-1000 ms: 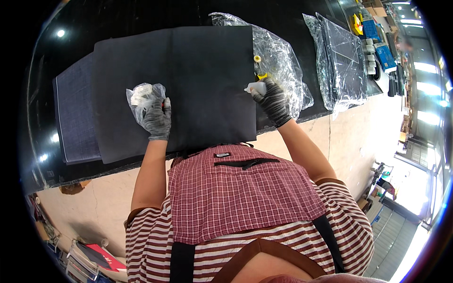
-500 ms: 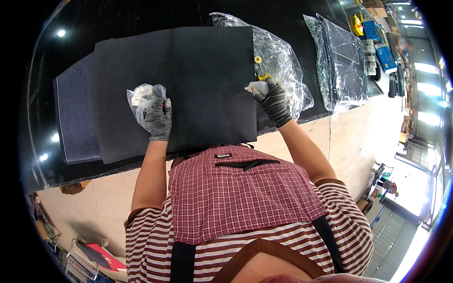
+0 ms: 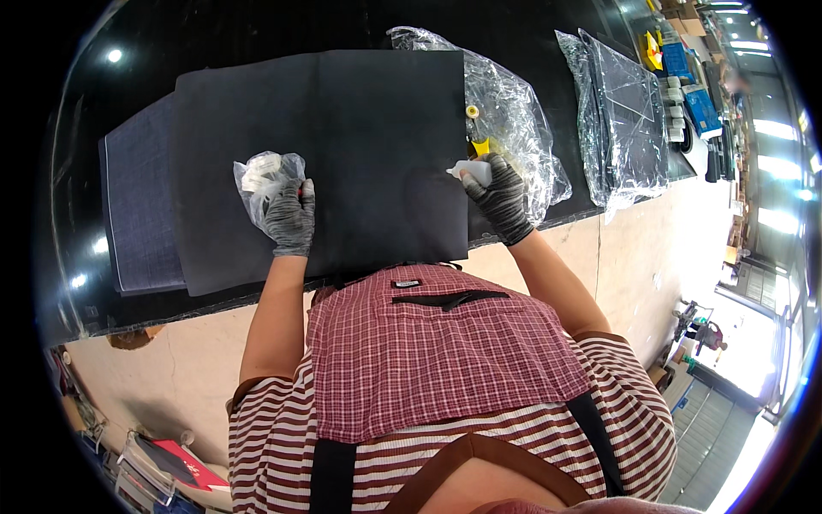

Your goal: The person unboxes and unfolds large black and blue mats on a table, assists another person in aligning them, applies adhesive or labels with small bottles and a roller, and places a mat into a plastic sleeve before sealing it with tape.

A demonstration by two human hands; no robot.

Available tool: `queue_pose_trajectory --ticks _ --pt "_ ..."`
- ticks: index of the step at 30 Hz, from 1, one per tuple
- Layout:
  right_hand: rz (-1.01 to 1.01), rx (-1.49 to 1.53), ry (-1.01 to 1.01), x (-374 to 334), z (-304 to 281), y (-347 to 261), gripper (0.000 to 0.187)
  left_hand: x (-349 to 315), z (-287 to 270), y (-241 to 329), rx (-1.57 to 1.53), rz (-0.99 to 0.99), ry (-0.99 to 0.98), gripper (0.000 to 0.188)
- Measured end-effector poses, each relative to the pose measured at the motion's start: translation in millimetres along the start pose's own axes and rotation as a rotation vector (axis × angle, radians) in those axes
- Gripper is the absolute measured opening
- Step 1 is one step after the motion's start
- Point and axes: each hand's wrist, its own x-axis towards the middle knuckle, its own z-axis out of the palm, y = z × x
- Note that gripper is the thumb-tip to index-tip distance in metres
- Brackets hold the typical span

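A large smooth black sheet [image 3: 368, 128] lies on the dark table, overlapping a dark grey textured sheet [image 3: 141, 201] at the left. My left hand [image 3: 291, 224], in a grey striped glove with bare fingertips, is closed around a crumpled clear plastic bag [image 3: 274, 176] with something white inside. A bit of red shows by its fingers. Near the black sheet's right edge, my right hand [image 3: 502, 199], gloved alike, grips a small whitish squeeze bottle [image 3: 473, 173]. Its narrow nozzle points left over the sheet. Just beyond this hand lies a yellow object [image 3: 480, 147], partly covered.
Clear plastic film [image 3: 518, 111] lies crumpled right of the black sheet. Farther right rests a flat dark package [image 3: 629, 120] in clear wrap. Blue boxes [image 3: 702, 111] and small white containers [image 3: 675, 111] stand at the far right end. The table's front edge [image 3: 197, 307] runs before me.
My right hand has moved slightly nearer to me with the squeeze bottle, so more of the yellow object shows. My left hand has hardly moved and still holds the plastic bag.
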Motion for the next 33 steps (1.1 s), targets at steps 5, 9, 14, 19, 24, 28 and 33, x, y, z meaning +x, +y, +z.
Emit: queue_pose_trajectory --ticks 5,9,14,19,24,28,33 --pt "0.228 0.499 0.133 -9 8 66 0.028 37 -49 64 0.097 0.387 0.19 0.021" --pt "0.307 1.243 0.138 -5 5 53 0.034 40 -63 69 -0.008 0.391 0.25 0.027" --pt "0.663 1.472 0.041 -17 -7 49 0.049 34 -31 73 -0.369 0.098 -0.014 0.009" --pt "0.731 1.584 -0.04 -24 10 55 0.047 35 -17 72 -1.296 -0.723 -0.33 0.015" --pt "0.673 1.569 -0.061 -35 9 44 0.042 25 -15 56 -0.932 -0.403 -0.413 0.018" --pt "0.671 1.567 -0.048 -40 12 39 0.039 30 -37 73 -0.995 -0.484 -0.457 0.018" --pt "0.643 1.645 -0.083 -40 16 34 0.037 26 -37 79 -1.0 -0.381 -0.479 0.02"
